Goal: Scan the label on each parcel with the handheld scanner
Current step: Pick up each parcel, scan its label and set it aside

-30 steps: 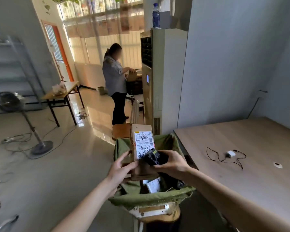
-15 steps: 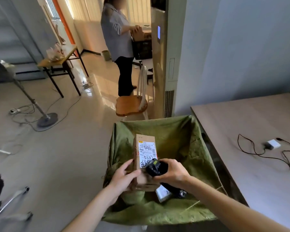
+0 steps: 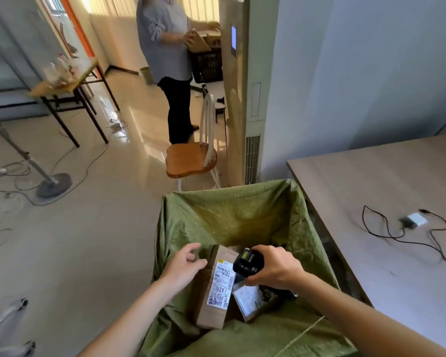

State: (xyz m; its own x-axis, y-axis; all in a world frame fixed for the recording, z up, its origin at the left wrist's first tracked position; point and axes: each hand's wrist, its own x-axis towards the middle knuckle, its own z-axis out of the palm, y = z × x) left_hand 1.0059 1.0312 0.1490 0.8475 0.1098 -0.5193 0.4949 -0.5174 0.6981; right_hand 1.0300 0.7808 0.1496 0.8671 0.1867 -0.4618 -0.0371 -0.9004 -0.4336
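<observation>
A tall brown cardboard parcel (image 3: 211,302) with a white handwritten label lies inside the green fabric bag (image 3: 232,215). My left hand (image 3: 184,265) hovers just left of the parcel's top, fingers relaxed and apart from it. My right hand (image 3: 274,267) grips the black handheld scanner (image 3: 247,261) directly over the parcel's label. A second parcel (image 3: 250,298) with a white label lies beside the first, partly hidden under my right hand.
A wooden table (image 3: 371,181) stands on the right with a white charger and black cable (image 3: 412,221). A wooden chair (image 3: 191,158) stands behind the bag. A person (image 3: 170,60) stands further back. A fan stand (image 3: 52,186) and cables lie on the floor at left.
The parcel has dropped from upright in my left hand down into the bag. My left hand has let go of it. The camera has tilted further down.
</observation>
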